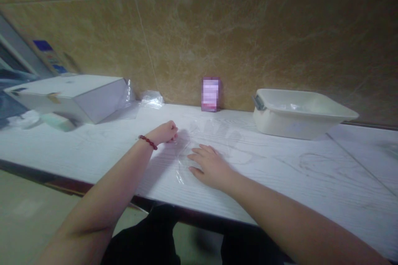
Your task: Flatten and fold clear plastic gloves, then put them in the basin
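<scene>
A thin, see-through sheet of plastic [182, 161] lies flat on the white wood-grain table; its outline is faint and its kind is hard to tell. My right hand [209, 166] rests over it, palm down with the fingers spread. At the left side of the plastic, my left hand [168, 131] is closed, fingers curled down near the tabletop. What those fingers hold, if anything, is hidden. A dark red bead bracelet [148, 142] circles my left wrist.
A phone [210, 94] leans upright against the brown tiled wall. To the right stands a cream basin [286, 126] with a grey handle. On the left are a white box [99, 101], crumpled clear plastic [151, 99] and a pale green block [58, 121]. The table's front edge runs before me.
</scene>
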The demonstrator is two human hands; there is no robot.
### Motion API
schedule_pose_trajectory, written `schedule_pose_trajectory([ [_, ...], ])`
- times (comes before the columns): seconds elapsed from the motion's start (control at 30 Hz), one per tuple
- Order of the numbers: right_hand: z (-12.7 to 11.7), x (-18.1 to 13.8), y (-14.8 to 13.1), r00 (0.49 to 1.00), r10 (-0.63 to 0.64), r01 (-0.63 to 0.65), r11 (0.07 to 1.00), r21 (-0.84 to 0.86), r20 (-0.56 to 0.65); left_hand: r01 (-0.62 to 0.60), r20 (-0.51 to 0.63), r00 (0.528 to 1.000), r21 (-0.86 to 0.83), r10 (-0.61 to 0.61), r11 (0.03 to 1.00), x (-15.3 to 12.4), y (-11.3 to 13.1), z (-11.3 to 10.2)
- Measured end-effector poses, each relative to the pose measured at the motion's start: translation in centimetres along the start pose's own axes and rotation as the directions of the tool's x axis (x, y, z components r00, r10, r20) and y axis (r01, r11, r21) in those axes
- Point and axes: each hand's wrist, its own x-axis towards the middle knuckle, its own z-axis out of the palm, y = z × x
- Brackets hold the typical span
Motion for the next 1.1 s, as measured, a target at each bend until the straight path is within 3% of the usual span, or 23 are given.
schedule_pose_trajectory([
  [0.1,0.0,0.1,-0.1,1.0,-0.004,0.004,1.0,0.008,0.004,0.04,0.003,0.999,-0.085,-0.04,0.996,-0.8,0.3,0.5],
  [0.23,0.0,0.3,-0.3,1.0,-0.009,0.009,1.0,0.018,0.016,-0.045,-0.071,0.996,0.011,0.046,0.999,-2.2,0.6,0.7],
  [0.4,0.3,0.6,-0.4,0.999,-0.038,0.038,0.999,0.019,0.0,-0.126,-0.108,0.987,-0.037,0.121,0.991,-3.3,1.2,0.5],
  [0.6,0.1,0.8,-0.1,0.982,-0.07,0.08,0.995,0.051,-0.175,-0.239,-0.263,0.941,-0.072,0.213,0.968,-3.9,1.9,1.0],
  [0.7,-0.2,1.1,0.5,0.955,-0.06,0.081,0.995,0.061,-0.292,-0.268,-0.272,0.934,-0.11,0.23,0.957,-4.1,2.4,1.3],
  [0.83,-0.6,1.5,1.2,0.93,0.027,0.0,0.997,0.074,-0.367,-0.291,-0.256,0.933,-0.126,0.253,0.948,-4.3,2.9,1.6],
  [0.97,-0.5,1.8,1.9,0.916,0.184,-0.142,0.98,0.142,-0.357,-0.304,-0.239,0.935,-0.149,0.264,0.941,-4.6,3.4,1.8],
  [1.1,-0.5,2.0,2.3,0.917,0.205,-0.163,0.976,0.147,-0.342,-0.321,-0.203,0.938,-0.197,0.282,0.926,-4.7,3.4,2.1],
])
